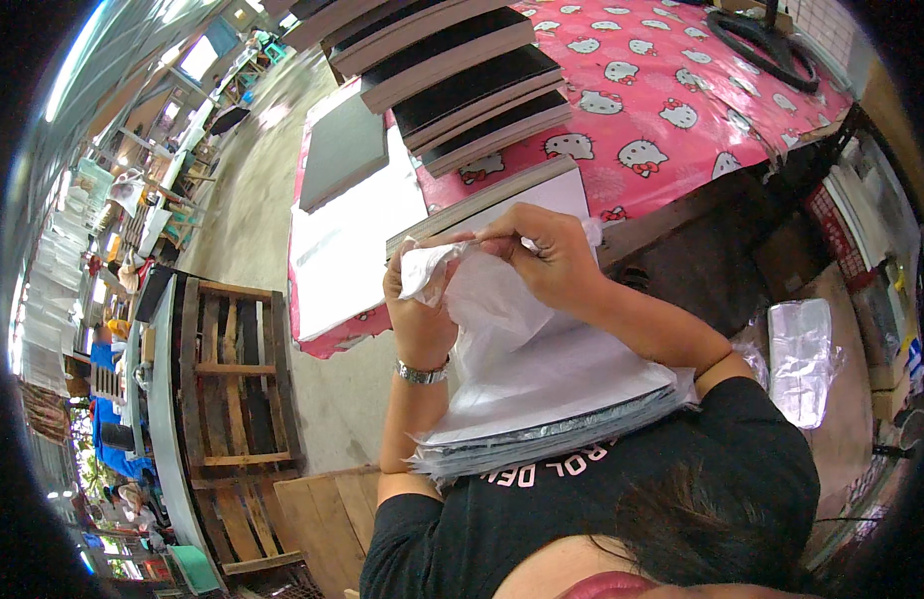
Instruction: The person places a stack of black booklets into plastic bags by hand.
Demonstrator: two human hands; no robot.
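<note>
My left hand (pixel 418 317) and my right hand (pixel 554 254) are close together in front of me, fingers pinched on the upper edge of a thin, translucent plastic bag (pixel 494 299). Part of the plastic bunches over the left fingers, and the rest hangs down from both hands. Below it, a pile of clear plastic bags (pixel 552 435) with a white surface on top leans on my shirt. A metal watch (pixel 422 375) circles my left wrist. Just beyond my hands, a white-topped block of pages (pixel 557 190) lies at the table's near edge.
Stacked black-covered books (pixel 452 62) stand on a table with a pink patterned cloth (pixel 671 150). A grey board (pixel 344 150) and white sheets (pixel 347 262) lie left of them. Wooden pallets (pixel 237 369) stand at left. A plastic-wrapped pack (pixel 799 361) lies at right.
</note>
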